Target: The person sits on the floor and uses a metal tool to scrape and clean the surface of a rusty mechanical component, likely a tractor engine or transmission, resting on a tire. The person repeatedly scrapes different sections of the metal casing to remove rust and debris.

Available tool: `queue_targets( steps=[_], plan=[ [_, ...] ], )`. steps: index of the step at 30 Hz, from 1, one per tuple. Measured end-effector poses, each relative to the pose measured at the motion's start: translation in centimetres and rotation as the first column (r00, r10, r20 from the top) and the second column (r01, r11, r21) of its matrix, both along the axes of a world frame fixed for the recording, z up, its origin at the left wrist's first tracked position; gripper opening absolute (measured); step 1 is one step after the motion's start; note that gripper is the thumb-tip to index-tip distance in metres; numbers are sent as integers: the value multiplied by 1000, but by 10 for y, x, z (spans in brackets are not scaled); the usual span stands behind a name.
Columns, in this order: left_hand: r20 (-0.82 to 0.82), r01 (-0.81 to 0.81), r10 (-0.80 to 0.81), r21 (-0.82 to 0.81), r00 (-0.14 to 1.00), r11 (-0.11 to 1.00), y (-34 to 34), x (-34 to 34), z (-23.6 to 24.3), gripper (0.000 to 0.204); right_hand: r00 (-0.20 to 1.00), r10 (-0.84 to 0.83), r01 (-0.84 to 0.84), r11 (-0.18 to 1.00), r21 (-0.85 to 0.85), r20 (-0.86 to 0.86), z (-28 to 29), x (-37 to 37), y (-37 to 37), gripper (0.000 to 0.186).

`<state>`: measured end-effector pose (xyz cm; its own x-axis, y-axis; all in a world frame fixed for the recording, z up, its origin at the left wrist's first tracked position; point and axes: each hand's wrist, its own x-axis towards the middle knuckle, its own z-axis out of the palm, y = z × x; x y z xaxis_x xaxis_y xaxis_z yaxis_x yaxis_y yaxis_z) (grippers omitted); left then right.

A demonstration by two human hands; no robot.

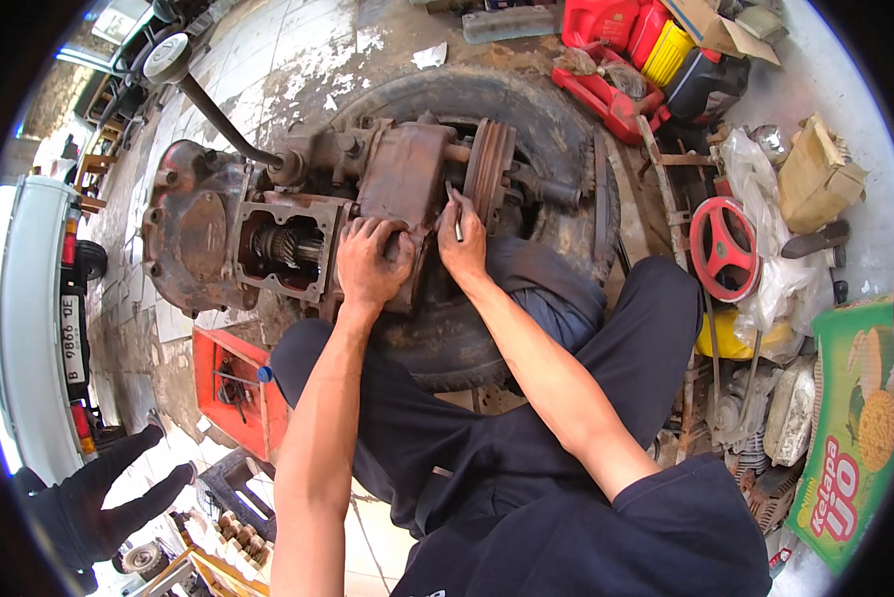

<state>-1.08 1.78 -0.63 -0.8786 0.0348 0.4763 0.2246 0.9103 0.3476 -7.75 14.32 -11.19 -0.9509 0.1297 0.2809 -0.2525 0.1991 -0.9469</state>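
Gearbox [397, 174] lies on a tyre [437, 350], far middle; left hand [375, 264], half-curled, rests on its near edge, any hold unclear; right hand [463, 237], closed, grips a thin metal rod [458, 232] alongside.

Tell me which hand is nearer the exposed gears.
Left. The left hand rests on the gearbox just right of the exposed gears; the right hand is farther right, holding a slim metal tool.

The left forearm [320, 428] reaches forward, the left hand [372, 264] palm-down and curled. The right forearm [522, 356] slants leftward, the right hand [464, 244] closed in a grip.
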Motion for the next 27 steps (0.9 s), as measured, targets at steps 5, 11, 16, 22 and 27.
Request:
queue_targets(
  steps=[5, 11, 16, 22, 27],
  plan=[
    [30, -55, 56, -37, 998, 998, -25, 22, 7, 12, 951, 141, -106, 985, -136, 276, 67, -9, 8, 35],
    [7, -17, 17, -5, 1000, 1000, -8, 2, 2, 13, 978, 100, -111, 992, 53, 181, 28, -52, 6, 36],
    [-2, -48, 48, -12, 999, 999, -18, 13, 5, 12, 896, 249, -282, 959, 38, 369, 78, -59, 20, 35],
    [-22, -39, 40, 35, 999, 999, -15, 11, 1, 12, 680, 442, -488, 868, -90, 585, 90, -63, 18, 40],
    [-62, -30, 32, 36, 998, 999, -14, 8, 4, 10, 838, 211, -317, 939, 134, 504, 95, -79, 67, 58]
  ],
)
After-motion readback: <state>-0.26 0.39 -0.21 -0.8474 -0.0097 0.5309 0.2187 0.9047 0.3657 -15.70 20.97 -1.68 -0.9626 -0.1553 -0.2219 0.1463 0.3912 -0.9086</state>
